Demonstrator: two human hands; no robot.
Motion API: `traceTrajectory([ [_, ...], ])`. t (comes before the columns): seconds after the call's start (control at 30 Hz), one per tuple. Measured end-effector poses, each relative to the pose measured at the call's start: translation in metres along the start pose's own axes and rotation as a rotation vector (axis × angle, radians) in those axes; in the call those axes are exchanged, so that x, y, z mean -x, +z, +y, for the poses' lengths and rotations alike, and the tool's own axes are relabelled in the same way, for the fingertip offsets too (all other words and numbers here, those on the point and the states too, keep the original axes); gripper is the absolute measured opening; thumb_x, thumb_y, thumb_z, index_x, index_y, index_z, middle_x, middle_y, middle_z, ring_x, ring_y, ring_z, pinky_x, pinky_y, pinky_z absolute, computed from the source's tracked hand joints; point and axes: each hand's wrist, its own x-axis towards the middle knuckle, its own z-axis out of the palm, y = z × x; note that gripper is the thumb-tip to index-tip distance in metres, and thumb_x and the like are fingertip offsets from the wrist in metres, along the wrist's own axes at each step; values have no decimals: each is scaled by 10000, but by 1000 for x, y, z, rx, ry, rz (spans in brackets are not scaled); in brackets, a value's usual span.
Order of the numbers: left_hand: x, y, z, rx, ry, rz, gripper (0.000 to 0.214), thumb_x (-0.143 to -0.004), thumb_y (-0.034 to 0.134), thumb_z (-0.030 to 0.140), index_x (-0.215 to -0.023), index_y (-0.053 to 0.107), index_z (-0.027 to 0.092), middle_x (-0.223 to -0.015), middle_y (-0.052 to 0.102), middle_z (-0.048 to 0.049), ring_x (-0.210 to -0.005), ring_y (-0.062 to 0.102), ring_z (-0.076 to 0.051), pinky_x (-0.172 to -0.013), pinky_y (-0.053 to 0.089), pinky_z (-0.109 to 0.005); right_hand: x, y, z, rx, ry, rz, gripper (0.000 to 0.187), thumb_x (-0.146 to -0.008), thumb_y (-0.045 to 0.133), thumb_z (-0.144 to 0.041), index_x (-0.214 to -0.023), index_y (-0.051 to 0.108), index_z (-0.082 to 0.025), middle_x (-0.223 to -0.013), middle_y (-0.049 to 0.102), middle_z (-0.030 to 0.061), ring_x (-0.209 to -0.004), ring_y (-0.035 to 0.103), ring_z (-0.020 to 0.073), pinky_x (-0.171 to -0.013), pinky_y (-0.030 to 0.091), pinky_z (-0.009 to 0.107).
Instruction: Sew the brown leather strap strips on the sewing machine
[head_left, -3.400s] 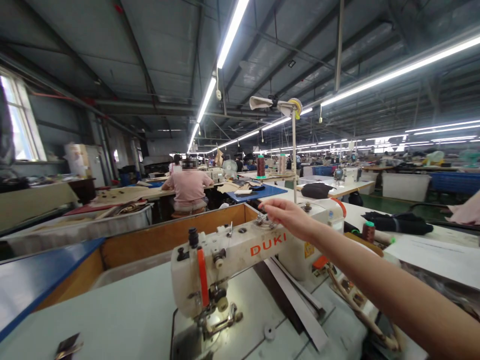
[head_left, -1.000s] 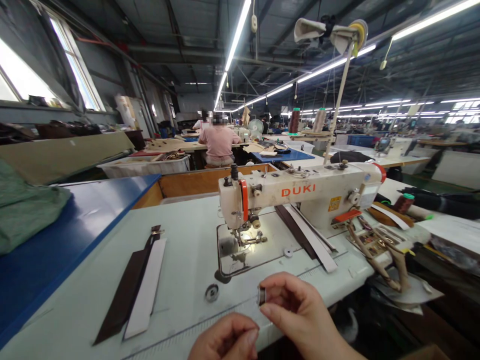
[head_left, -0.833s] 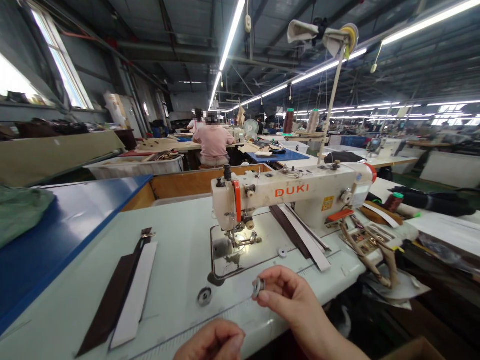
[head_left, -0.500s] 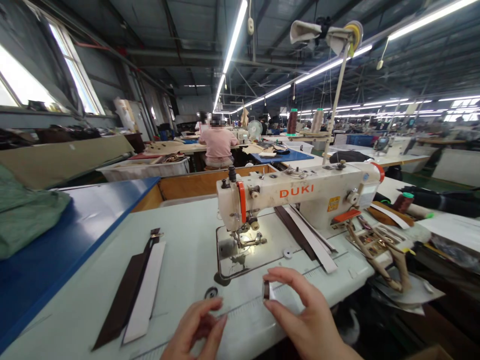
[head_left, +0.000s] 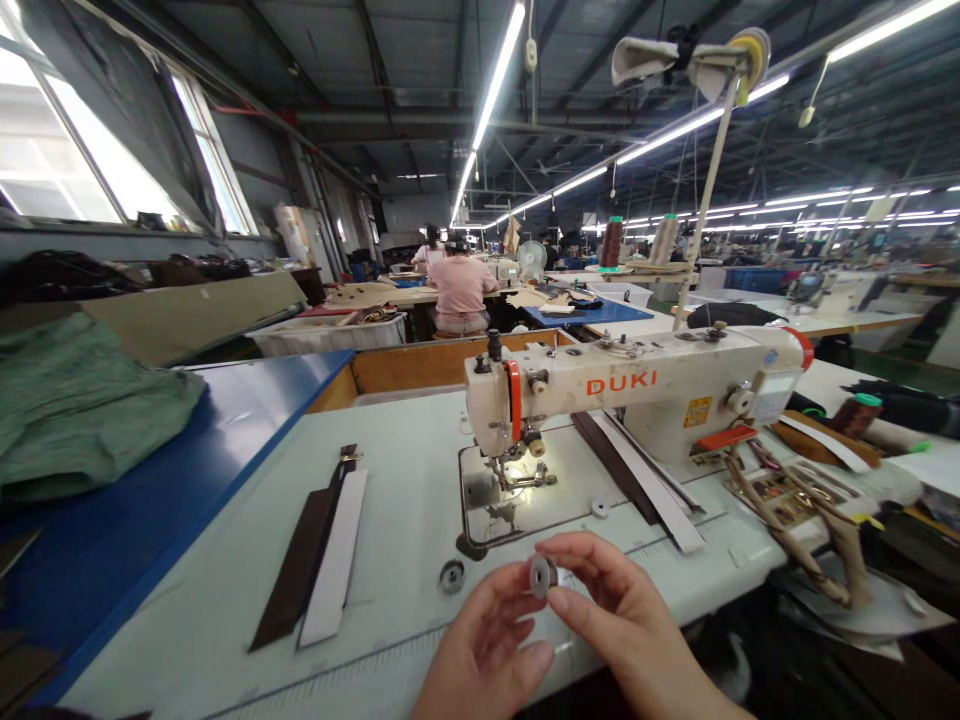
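Note:
Between the thumb and index finger of my right hand (head_left: 619,610) is a metal bobbin (head_left: 541,577) wound with dark thread, its round face turned toward me. My left hand (head_left: 491,640) is right beside it, the index fingertip at the bobbin's edge and the thumb apart below; whether it touches I cannot tell. On the pale table left of my hands lies a small round metal bobbin case (head_left: 451,577). Another bobbin (head_left: 599,508) rests by the machine's metal plate. The white sewing machine (head_left: 555,395) stands just beyond my hands.
Dark and white strips (head_left: 334,560) lie on the table at left; more strips (head_left: 649,480) pass under the machine arm. A tool tray (head_left: 806,495) with scissors is at right. Green cloth (head_left: 90,400) covers part of a blue table. A person in pink (head_left: 461,285) sits ahead.
My left hand has come right, up to the bobbin. The bobbin has turned from edge-on to show its round face. The view has shifted left.

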Motion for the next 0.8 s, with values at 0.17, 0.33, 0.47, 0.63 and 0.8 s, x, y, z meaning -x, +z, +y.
traceTrajectory([
  [0.17,-6,10,19,351,-258,-123,440,-711,752,531,-990,677,199,-1044,705,-86,-1049,646,-247,-996,437,-405,1,3,0,-104,71,1,314,-739,768,-409,-998,700,-245,-1047,691,45,-1044,605,228,-996,417,382],
  [0.33,-6,10,23,351,-272,-11,319,-685,787,443,-893,713,214,-965,726,-39,-931,676,-195,-896,509,-322,2,0,-2,-119,29,-119,287,-753,758,-413,-1004,718,-278,-1150,677,46,-1110,584,227,-1027,396,391],
  [0.47,-3,0,19,-232,218,114,145,-787,693,350,-830,707,212,-865,720,-34,-850,675,-193,-833,540,-296,3,-8,-3,17,20,-149,362,-803,706,-424,-1150,668,-327,-1244,636,43,-1189,539,236,-1076,340,430],
  [0.63,-2,-18,13,-965,984,135,250,-821,604,111,-1035,651,231,-975,709,-34,-907,669,-177,-873,530,-277,8,-13,2,223,-181,10,317,-820,691,-343,-1135,676,-310,-1231,625,59,-1165,551,244,-1021,418,392],
  [0.8,-6,-21,9,-1093,1041,146,223,-844,582,111,-1044,608,206,-987,696,-43,-937,660,-173,-893,521,-268,13,-8,-2,328,-378,14,305,-815,668,-195,-1101,684,-302,-1106,671,49,-1061,614,215,-934,488,311],
])
